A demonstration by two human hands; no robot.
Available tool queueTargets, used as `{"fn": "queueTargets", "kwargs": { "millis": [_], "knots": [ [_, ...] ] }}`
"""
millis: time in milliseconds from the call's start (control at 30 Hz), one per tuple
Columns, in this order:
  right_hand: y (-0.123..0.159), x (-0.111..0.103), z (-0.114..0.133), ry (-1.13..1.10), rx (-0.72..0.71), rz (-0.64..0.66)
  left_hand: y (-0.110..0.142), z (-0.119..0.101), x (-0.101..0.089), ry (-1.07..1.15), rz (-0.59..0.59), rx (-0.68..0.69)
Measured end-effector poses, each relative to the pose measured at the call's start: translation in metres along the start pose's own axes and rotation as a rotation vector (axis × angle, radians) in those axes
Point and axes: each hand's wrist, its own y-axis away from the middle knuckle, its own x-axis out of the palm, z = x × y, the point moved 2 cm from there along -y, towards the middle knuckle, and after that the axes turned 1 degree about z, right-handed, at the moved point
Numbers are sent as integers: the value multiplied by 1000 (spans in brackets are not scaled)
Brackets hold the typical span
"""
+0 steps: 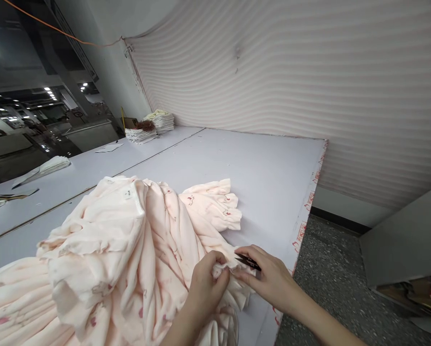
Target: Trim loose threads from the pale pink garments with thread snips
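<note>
A pale pink garment (172, 226) with small printed figures lies in a heap over the near part of the table. One gathered cuff spreads toward the middle, and a small label shows near the top of the heap. My left hand (209, 278) pinches a ruffled edge of this cloth between thumb and fingers. Black thread snips (247, 261) are held in my right hand (271, 276), their points turned left just above the pinched edge. The right fingertips also rest against the cloth.
The light grey table (266, 168) ends on the right at an edge with red-printed tape, above a speckled floor (327, 269). Folded cloth stacks (141, 134) stand at the far end. A striped sheet (273, 72) hangs behind, and a cabinet (406, 254) is at right.
</note>
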Motion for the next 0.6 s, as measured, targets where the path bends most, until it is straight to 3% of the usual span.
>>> {"fn": "queueTargets", "kwargs": {
  "millis": [100,233,367,600],
  "knots": [
    [-12,12,-4,-63,22,-89,-2,0,-2,171,88,-161],
    [-15,23,-1,-271,-6,-121,-2,6,-2,399,77,-327],
    [-9,31,4,-271,-107,-56,0,9,-3,482,88,-306],
    [-17,48,-2,-370,31,-107,5,3,-4,395,32,-255]
  ]
}}
